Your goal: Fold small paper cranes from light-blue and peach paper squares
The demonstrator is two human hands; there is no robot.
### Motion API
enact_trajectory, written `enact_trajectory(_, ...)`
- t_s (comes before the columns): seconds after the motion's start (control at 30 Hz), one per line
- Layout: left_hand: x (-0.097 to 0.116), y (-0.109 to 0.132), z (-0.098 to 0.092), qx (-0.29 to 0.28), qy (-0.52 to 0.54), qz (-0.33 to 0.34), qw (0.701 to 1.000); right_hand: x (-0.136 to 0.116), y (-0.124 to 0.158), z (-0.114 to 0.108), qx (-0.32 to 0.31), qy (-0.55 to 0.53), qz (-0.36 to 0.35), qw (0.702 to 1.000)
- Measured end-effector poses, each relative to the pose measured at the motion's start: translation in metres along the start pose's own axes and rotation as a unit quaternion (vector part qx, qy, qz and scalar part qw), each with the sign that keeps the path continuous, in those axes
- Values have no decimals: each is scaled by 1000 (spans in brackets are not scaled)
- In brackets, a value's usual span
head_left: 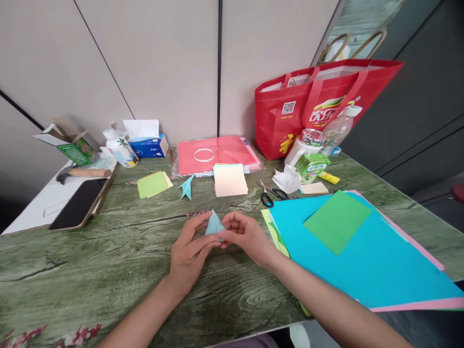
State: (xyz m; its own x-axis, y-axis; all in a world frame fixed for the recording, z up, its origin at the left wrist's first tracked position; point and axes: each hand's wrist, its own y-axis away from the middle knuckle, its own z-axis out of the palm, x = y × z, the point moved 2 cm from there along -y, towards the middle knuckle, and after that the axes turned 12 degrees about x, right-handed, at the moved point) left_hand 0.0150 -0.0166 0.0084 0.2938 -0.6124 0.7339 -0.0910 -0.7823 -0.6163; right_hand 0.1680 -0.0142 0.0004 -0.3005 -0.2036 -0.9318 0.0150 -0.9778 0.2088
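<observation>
A small light-blue folded paper piece, pointed at the top, stands on the green wood-grain table between my two hands. My left hand pinches its left and lower edge with fingers closed on it. My right hand grips its right side, fingers curled around the fold. A finished blue paper crane lies farther back on the table, apart from both hands.
Large blue, pink and green paper sheets lie at the right. Scissors, a pale paper stack, green-yellow notes, a red folder, a tissue box, a phone and a red bag surround the area.
</observation>
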Motion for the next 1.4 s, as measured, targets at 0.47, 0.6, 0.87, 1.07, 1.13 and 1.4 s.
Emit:
enact_trajectory(0.47,3,-8,5,38,93,-332,938,-1,6,-6,107,215,-223,945)
enact_trajectory(0.6,1,-9,4,25,94,-350,932,-5,9,-6,117,255,-283,917)
enact_trajectory(0.87,-1,-6,5,27,138,-369,919,-6,11,-4,129,274,-304,903)
enact_trajectory(1.07,1,-4,5,41,131,-365,921,-3,8,-6,125,228,-243,935)
enact_trajectory(1.13,2,-4,5,48,122,-361,923,-2,7,-6,119,208,-227,944)
enact_trajectory(1.4,2,-4,7,40,165,-356,919,-2,2,-6,110,120,-168,972)
